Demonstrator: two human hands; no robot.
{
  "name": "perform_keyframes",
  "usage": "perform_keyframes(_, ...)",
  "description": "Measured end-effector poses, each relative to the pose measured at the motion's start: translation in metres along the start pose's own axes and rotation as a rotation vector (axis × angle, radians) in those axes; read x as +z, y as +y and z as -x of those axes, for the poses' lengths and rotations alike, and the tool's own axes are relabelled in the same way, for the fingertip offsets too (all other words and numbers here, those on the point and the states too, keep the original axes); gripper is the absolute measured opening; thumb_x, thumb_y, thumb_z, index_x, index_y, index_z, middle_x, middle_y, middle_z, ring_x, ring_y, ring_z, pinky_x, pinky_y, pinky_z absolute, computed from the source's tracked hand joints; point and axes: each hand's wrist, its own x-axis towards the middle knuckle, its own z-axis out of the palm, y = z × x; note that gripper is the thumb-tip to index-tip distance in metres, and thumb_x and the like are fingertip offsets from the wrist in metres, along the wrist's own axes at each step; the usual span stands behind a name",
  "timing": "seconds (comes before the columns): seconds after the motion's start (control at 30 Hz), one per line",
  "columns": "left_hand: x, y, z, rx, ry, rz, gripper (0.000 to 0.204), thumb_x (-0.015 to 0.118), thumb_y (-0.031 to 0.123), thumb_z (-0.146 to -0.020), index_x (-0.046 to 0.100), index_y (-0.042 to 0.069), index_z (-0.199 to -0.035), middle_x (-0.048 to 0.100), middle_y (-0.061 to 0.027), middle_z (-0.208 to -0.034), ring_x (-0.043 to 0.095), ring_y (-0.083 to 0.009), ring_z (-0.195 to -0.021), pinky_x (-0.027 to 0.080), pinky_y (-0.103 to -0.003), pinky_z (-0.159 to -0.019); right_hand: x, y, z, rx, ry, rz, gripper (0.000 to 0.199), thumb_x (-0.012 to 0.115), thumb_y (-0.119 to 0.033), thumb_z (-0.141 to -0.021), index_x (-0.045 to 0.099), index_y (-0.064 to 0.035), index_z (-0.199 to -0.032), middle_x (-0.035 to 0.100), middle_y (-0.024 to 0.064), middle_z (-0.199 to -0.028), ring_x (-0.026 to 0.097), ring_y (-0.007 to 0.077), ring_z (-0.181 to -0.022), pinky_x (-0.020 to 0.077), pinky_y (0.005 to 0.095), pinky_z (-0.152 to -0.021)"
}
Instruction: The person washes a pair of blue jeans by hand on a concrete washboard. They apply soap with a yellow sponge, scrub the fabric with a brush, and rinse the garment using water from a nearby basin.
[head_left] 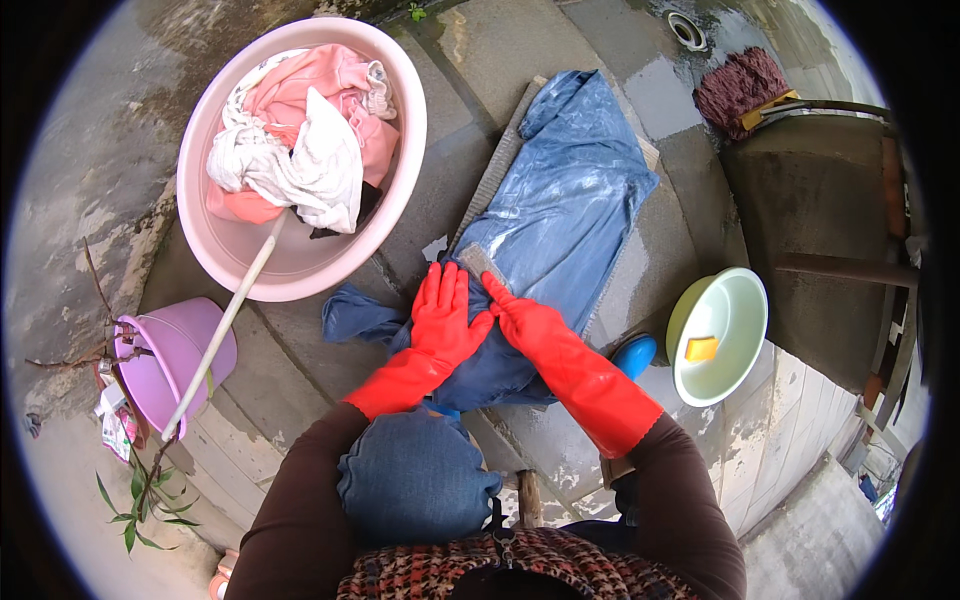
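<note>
A wet blue garment (570, 190), streaked with whitish suds, lies stretched over a grey ribbed washboard (505, 140) on the paving. Both my hands wear long red rubber gloves. Fingers stretched out and close together, my left hand (445, 320) rests flat on the near part of the cloth. Beside it, my right hand (518, 312) is closed on the fabric, its index finger pointing forward and its thumb near the left glove. Just ahead of the fingers shows a small grey patch. One end of the garment trails off the board to the left.
A pink basin (413, 140) with pink and white laundry stands far left. A pale stick (225, 325) leans between it and a purple bucket (180, 350). On the right sit a green basin (745, 375) holding a yellow soap bar (701, 349), and a dark red mop head (740, 90).
</note>
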Motion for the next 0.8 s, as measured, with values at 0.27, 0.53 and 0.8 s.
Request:
perform_keyframes(0.27, -0.003, 0.001, -0.006, 0.023, 0.018, -0.021, 0.083, 0.073, 0.047, -0.090, 0.050, -0.006, -0.150, 0.047, -0.0277, -0.158, 0.040, -0.0510, -0.148, 0.035, -0.059, -0.119, -0.174, 0.085, -0.142, 0.301, 0.475, 0.211, 0.054, 0.057, -0.032, -0.108, 0.045, -0.0444, -0.159, 0.074, 0.0232, -0.110, 0.073, 0.0374, -0.094, 0.0544, 0.0446, -0.086)
perform_keyframes(0.53, 0.003, -0.001, 0.003, 0.012, 0.010, 0.000, 0.083, 0.074, 0.049, -0.089, 0.054, -0.007, -0.146, 0.052, -0.0270, -0.154, 0.044, -0.0510, -0.144, 0.037, -0.060, -0.118, 0.001, 0.021, 0.035, 0.043, 0.046, -0.054, 0.056, 0.051, -0.034, -0.109, 0.038, -0.0464, -0.162, 0.074, 0.0235, -0.110, 0.073, 0.0419, -0.101, 0.0564, 0.0435, -0.092)
perform_keyframes(0.8, -0.003, 0.000, -0.004, 0.031, 0.028, -0.002, 0.083, 0.074, 0.046, -0.090, 0.050, -0.006, -0.149, 0.048, -0.0279, -0.157, 0.041, -0.0513, -0.147, 0.035, -0.059, -0.119, -0.182, 0.165, -0.112, 0.286, 0.577, 0.150, 0.057, 0.053, -0.036, -0.108, 0.038, -0.0423, -0.163, 0.076, 0.0230, -0.110, 0.073, 0.0428, -0.100, 0.0551, 0.0493, -0.090)
